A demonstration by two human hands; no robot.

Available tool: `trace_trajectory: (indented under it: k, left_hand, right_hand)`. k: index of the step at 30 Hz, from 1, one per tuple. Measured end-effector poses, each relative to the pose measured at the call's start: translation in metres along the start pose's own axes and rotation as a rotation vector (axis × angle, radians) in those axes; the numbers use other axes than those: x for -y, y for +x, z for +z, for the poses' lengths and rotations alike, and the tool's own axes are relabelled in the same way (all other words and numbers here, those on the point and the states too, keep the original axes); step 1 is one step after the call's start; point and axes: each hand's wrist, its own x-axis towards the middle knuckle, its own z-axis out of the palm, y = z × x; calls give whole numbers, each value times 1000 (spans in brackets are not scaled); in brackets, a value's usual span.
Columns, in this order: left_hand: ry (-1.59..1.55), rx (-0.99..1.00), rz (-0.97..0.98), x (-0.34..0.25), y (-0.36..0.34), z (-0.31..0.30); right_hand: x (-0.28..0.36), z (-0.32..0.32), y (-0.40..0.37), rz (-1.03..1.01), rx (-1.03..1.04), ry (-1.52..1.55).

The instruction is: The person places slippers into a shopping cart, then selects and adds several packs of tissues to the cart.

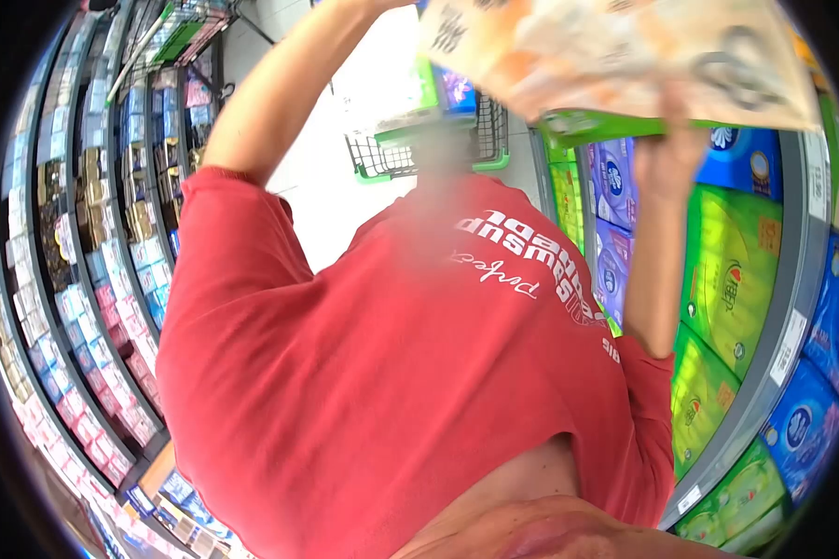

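Note:
My right hand [669,154] grips the near edge of a large pack [615,61], beige and orange on its broad face with a green side. The hand is blurred, and its fingers reach up against the wrapping. At the top edge, my left hand [382,4] is mostly cut off, close to the pack's left end; its fingers do not show. Below the pack stands a black wire shopping cart [382,160] with green trim, in front of my red T-shirt [382,373]. A purple-printed pack [457,93] shows at the cart.
To the right, shelves hold green tissue packs [732,279], purple packs [613,177] and blue packs [800,419]. Shelves of small pink and blue packages [112,307] line the left side. Another cart [182,35] stands at the upper left. Pale floor [303,186] runs between.

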Motion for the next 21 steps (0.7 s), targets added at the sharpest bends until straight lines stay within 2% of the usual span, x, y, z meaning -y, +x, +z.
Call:
trace_trajectory:
  k: [1, 2, 3, 4, 5, 7, 8, 10, 11, 13, 15, 17, 19, 21]
  left_hand:
    - [32, -58, -72, 11, -18, -2]
    - [65, -144, -91, 20, -34, 2]
    - [97, -224, -112, 34, -49, 7]
    - [188, -244, -275, 66, -65, 6]
    - [259, -208, -252, 65, -77, 12]
    - [526, -313, -317, 123, -116, 17]
    - [523, -317, -327, 134, -127, 25]
    - [515, -378, -237, 139, -145, 44]
    - [513, -388, -248, 134, -150, 51]
    - [872, -308, -266, 126, -158, 61]
    - [862, -276, -296, 132, -166, 68]
    - [989, -229, -229, 141, -172, 75]
    - [970, -181, -269, 147, -174, 78]
    - [1037, -111, -173, 151, -173, 81]
  right_hand:
    - [-25, 0, -10, 115, 68, -6]
    - [-50, 8, -17, 237, 22, 95]
    - [-70, 6, -23, 366, 76, 115]
    - [-92, 1, -31, 495, 128, 135]
    - [-120, -11, -40, 509, 129, 139]
    - [-172, -40, -55, 743, 338, 92]
    - [-182, -48, -60, 753, 341, 93]
    - [-196, -57, -66, 1045, 380, 102]
    - [-201, -59, -71, 1056, 389, 101]
    - [-208, -61, -84, 1118, 276, 148]
    - [-220, -67, -97, 1117, 240, 116]
    - [-231, -73, -106, 1107, 197, 83]
    - [-237, -75, -112, 1188, 245, -188]
    - [-237, -75, -117, 1146, 286, -292]
